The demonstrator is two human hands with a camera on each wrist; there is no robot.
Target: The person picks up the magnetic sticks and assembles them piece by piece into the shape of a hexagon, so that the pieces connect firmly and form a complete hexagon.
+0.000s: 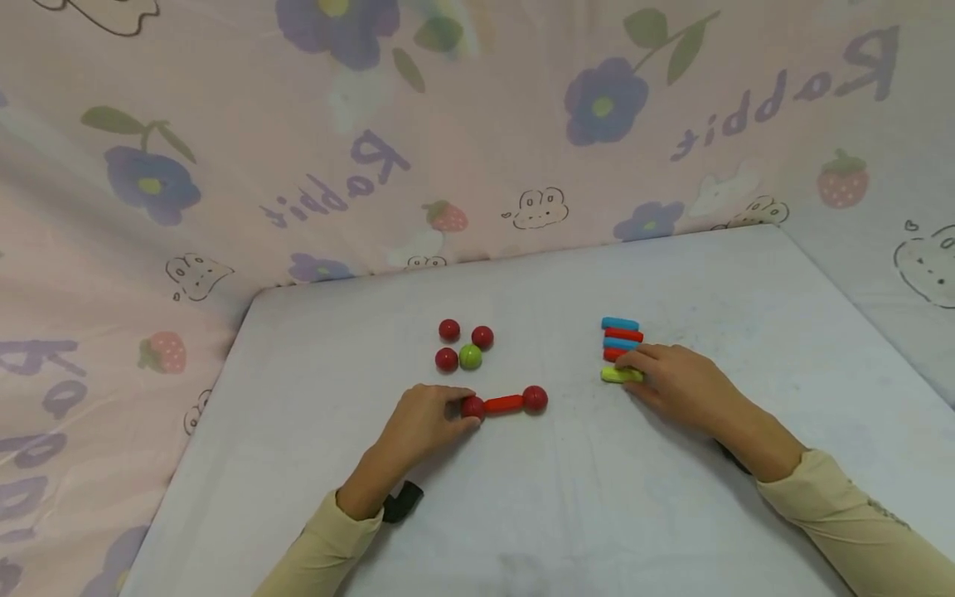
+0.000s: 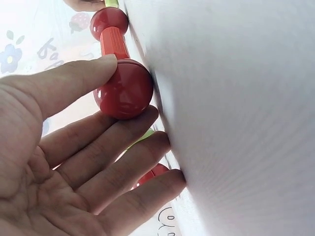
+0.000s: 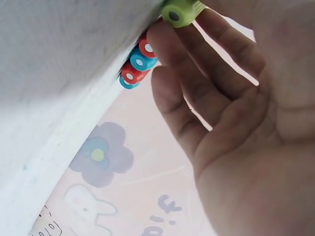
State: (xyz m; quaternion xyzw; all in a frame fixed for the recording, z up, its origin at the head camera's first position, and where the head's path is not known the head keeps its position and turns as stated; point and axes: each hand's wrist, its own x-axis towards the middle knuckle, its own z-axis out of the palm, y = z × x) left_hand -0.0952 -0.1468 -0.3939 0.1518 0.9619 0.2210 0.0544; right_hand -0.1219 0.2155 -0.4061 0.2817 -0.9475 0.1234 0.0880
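Observation:
My left hand (image 1: pixel 429 423) pinches a red ball (image 2: pixel 125 91) between thumb and fingers. That ball is joined to one end of a red rod (image 1: pixel 504 405), and a second red ball (image 1: pixel 535 399) caps the other end; the piece lies on the white table. Over to the right, my right hand (image 1: pixel 675 385) pinches a yellow-green rod (image 1: pixel 621 376) by its right end, close to the tabletop. In the right wrist view the dark centre of that rod's end (image 3: pixel 174 15) shows. Just beyond it, red and blue rods (image 1: pixel 622 335) lie in a row.
Behind the left hand, several loose red balls (image 1: pixel 449 330) sit in a cluster with one green ball (image 1: pixel 470 357). A printed fabric curtain (image 1: pixel 462 149) rises along the table's back and sides. A black strap piece (image 1: pixel 403 502) shows at the left wrist.

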